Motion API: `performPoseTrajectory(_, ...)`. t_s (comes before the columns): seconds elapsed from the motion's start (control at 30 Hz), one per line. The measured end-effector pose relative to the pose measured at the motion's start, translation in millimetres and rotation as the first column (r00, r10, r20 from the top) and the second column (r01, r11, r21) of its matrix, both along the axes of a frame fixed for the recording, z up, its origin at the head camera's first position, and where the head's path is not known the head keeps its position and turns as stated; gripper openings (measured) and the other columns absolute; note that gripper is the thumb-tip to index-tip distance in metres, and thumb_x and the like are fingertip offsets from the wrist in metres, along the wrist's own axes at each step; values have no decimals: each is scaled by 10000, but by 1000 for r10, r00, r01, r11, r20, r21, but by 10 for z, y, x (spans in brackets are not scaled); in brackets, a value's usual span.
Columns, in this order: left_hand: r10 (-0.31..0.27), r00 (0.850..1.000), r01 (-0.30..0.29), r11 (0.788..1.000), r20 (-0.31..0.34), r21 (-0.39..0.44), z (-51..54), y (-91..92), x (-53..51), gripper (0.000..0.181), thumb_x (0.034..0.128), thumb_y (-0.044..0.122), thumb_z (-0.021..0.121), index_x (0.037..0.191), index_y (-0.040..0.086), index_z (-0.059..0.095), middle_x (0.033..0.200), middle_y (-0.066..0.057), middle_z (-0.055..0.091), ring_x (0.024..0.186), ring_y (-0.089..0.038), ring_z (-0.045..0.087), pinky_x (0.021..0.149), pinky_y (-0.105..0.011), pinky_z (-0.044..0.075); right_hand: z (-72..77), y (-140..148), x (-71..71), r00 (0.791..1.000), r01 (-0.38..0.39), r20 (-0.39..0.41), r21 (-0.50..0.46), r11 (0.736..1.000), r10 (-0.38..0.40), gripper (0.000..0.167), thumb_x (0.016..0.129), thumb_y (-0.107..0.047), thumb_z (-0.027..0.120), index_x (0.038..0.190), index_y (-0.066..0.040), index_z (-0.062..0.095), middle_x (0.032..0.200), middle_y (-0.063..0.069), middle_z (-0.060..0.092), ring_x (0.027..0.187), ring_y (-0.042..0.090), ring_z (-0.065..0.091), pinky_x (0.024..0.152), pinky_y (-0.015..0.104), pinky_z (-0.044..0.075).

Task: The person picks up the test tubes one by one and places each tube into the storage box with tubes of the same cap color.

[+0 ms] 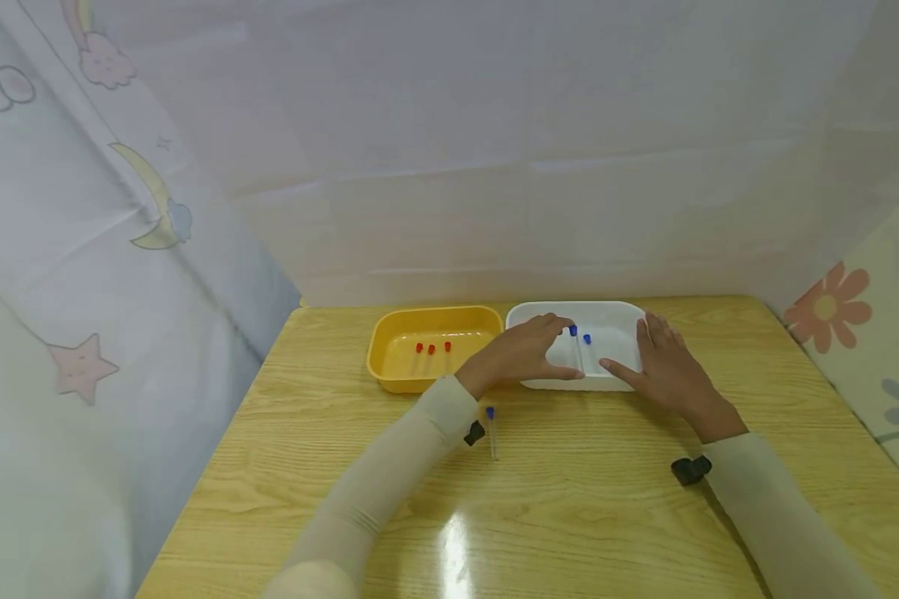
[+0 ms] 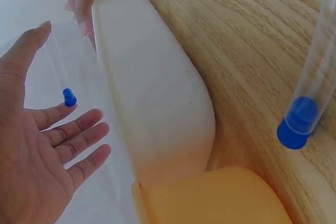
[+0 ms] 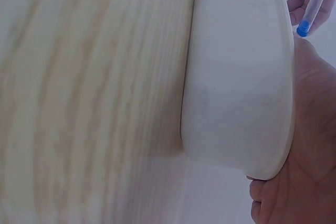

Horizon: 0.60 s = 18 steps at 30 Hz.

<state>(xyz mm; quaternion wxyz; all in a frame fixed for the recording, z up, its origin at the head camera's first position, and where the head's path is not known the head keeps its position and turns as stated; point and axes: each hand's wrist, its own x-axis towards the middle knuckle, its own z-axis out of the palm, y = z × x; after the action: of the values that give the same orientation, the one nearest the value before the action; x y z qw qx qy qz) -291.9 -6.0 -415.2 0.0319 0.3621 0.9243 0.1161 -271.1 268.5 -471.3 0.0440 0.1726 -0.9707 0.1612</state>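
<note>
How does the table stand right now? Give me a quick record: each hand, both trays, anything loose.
Left hand: holds a blue-capped tube end to end between thumb and index finger, over the white tray
Right hand: at the white tray's right end, thumb over the tray, other fingers extended
White tray contents: second blue-capped tube, lying down; anything behind the hands cannot be seen
Yellow tray: left of the white one; three red-capped tubes
Loose on table: third blue-capped tube, in front of the trays
</note>
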Motion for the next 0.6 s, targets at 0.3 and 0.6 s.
performPoseTrajectory(0.3, -4, 999, 3, 999, -39, -41, -17, 37, -37, 950, 865, 761, 587, 1559, 140, 400, 1517, -43, 481, 1334, -180, 509, 1086, -317, 452, 16, -5, 7, 1000, -2, -1, 1, 1000, 2, 1113, 967, -672, 509, 1525, 205, 110, 1614, 387, 41, 1487, 554, 68, 1182, 675, 62)
performPoseTrajectory(0.6, -11, 999, 9, 999, -52, -41, -40, 84, -55, 926, 886, 720, 603, 1555, 113, 398, 1519, -65, 482, 1338, -189, 508, 1088, -311, 449, -35, 13, -22, 1000, 8, 8, 2, 1000, -8, 1125, 963, -692, 491, 1533, 193, 95, 1621, 375, 29, 1497, 539, 43, 1191, 660, 42)
